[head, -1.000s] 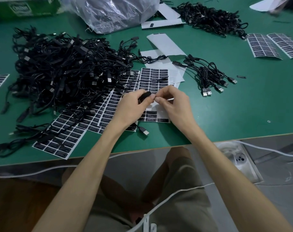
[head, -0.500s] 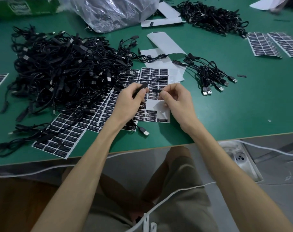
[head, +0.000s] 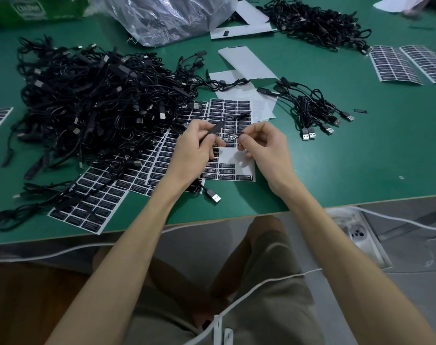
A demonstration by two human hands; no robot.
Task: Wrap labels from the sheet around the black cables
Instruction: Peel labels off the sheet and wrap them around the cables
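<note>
My left hand [head: 195, 151] grips the black controller block of a cable [head: 215, 127] above the label sheet [head: 239, 168]. Its USB plug [head: 214, 196] trails onto the table below my wrist. My right hand [head: 266, 148] pinches one peeled black label [head: 233, 135] by its right end, a short gap from the block. The sheet under both hands has black labels with white print; its middle rows are bare backing. A big tangle of black cables [head: 87, 103] lies to the left, over more label sheets [head: 92, 202].
A small bunch of cables [head: 314, 108] lies to the right, another pile [head: 314, 21] at the back. More label sheets [head: 408, 63] sit far right, a plastic bag [head: 167, 16] and a green box [head: 37, 8] at the back. The table edge [head: 236, 217] runs below my wrists.
My hands were together on the sheet; they have lifted and parted. The right hand has peeled a label off, and the left has turned the cable block upward.
</note>
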